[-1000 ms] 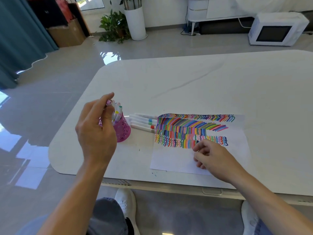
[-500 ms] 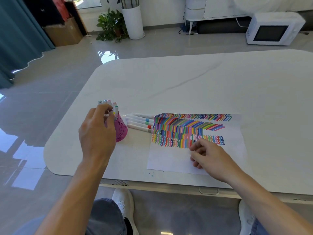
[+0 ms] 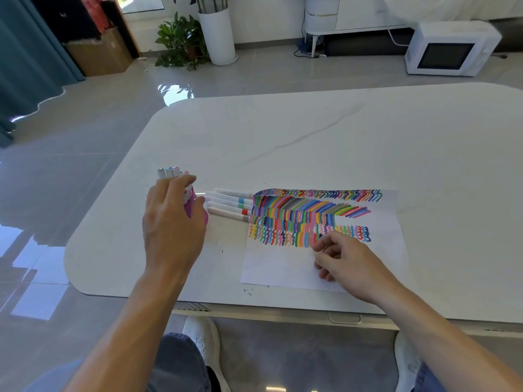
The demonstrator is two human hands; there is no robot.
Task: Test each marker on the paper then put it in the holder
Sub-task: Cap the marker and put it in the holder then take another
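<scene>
A seated person's white shoes show under the table edge at 6 o'clock. Above them, the right hand rests on the paper, fingers loosely curled and relaxed, with nothing visible in them, just below the lowest row of squiggles. At 9 o'clock from it, the left hand is cupped round the top of the pink holder, its fingers curled over the mouth and its thumb against the holder's side. Capped markers stand in the holder, their tips poking out above the knuckles at 12 o'clock. Between holder and paper lie five loose markers, side by side on the table, coloured ends touching the paper's left edge. The sheet's upper half is packed with rows of multicoloured strokes. Across the grey floor stand a microwave at 1 o'clock, a plant beside a tall white pot at 11 o'clock, and a cardboard box by a teal curtain at 10 o'clock.
</scene>
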